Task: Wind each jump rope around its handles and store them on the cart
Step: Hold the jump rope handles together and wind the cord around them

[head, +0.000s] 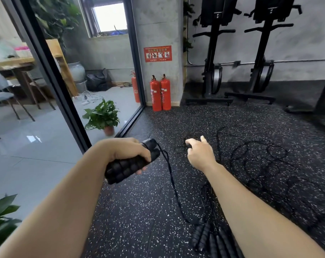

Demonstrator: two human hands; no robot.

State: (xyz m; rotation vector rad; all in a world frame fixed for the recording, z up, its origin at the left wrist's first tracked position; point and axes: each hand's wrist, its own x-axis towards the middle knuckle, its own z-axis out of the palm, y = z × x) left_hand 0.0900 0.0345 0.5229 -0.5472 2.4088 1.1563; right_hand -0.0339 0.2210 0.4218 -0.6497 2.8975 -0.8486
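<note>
A: While the left hand (129,155) keeps its fingers wrapped round a pair of black handles (126,169) held side by side, where is the rest of that rope?

B: Its cord (171,175) leaves the handle tops, hangs slack and runs down to the floor (135,211). There it meets a tangle of loops (260,164) spread out to the right. Spare handles (204,235) lie on the floor near the bottom edge, just beside the right forearm.

A: And the right hand?

B: The right hand (200,155) hovers over the near edge of the loops, fingers loosely spread. It holds nothing I can make out. A dark bit by the fingertips may only be cord on the floor.

A: How will the rope handle?

B: I'd judge the cord thin, limp and light, so it will likely kink and snag on its neighbours. The handles look ribbed and padded, which should give a sure grip, and nothing seems fragile. I'd take the cord close to the handles and lay it on turn by turn, kept taut.

A: Any containers?

B: The cart is not in view. Beyond the glass a pot (109,130) holds a leafy plant (102,114). A grey jar (76,71) stands further back, and I cannot see inside it.
</note>
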